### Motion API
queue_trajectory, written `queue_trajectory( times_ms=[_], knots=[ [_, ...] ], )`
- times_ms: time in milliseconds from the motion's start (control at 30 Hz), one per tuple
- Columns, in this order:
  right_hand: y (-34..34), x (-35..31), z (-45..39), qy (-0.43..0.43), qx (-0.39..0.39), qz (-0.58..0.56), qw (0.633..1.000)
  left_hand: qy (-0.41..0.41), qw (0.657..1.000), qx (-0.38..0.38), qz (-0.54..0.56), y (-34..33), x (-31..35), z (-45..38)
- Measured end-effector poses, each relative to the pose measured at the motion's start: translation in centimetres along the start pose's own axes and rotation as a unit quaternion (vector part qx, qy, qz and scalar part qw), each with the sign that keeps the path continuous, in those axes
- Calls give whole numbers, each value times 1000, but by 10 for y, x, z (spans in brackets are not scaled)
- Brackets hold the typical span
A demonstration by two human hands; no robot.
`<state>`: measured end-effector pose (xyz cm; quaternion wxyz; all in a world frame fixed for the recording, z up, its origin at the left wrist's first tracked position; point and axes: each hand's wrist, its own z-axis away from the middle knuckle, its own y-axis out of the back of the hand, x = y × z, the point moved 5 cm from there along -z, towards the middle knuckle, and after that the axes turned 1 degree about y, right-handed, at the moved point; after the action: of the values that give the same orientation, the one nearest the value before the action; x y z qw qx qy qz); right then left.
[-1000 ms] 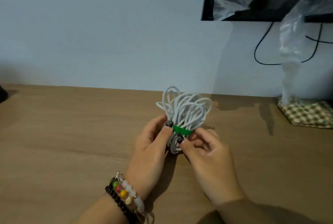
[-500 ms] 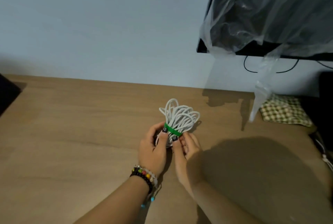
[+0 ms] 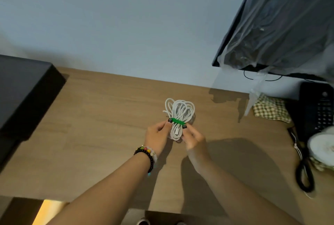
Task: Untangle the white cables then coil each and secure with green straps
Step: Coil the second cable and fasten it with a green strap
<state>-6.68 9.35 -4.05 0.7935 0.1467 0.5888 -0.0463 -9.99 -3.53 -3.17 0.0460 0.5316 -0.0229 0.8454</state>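
A bundle of white cable (image 3: 179,114) is fanning into loops above a green strap (image 3: 177,121) cinching its middle, held over the wooden counter (image 3: 101,116). The left hand (image 3: 157,137) and right hand (image 3: 193,139) are pinching the strap's ends with curled fingers. A black box (image 3: 23,91) is sitting far left; a checked cloth (image 3: 269,109) and black scissors (image 3: 303,172) are lying right.

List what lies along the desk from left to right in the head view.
Black box → left hand → white cable coil with green strap → right hand → checked cloth → black device.
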Motion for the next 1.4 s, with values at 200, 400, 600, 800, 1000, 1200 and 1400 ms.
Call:
queue_trajectory(
  times_ms=[200,400,600,800,1000,1200,1400],
  knots=[
    [-28,-50,44,-54,-18,-89,994,-5,1000,-8,-4,48,30,55],
    [-59,-87,74,-82,-71,-91,990,-51,998,16,25,90,62,101],
    [-93,-122,84,-48,-124,-51,990,-91,993,44,55,130,87,125],
    [-120,-147,71,-29,-197,-21,980,-79,987,113,88,159,100,130],
    [-147,-169,53,-16,-269,26,963,-57,975,191,101,181,105,126],
    [-190,-180,49,-16,-318,59,946,-39,956,250,146,210,100,124],
    [-247,-193,59,-1,-359,87,929,-31,941,304,146,265,93,128]
  ],
)
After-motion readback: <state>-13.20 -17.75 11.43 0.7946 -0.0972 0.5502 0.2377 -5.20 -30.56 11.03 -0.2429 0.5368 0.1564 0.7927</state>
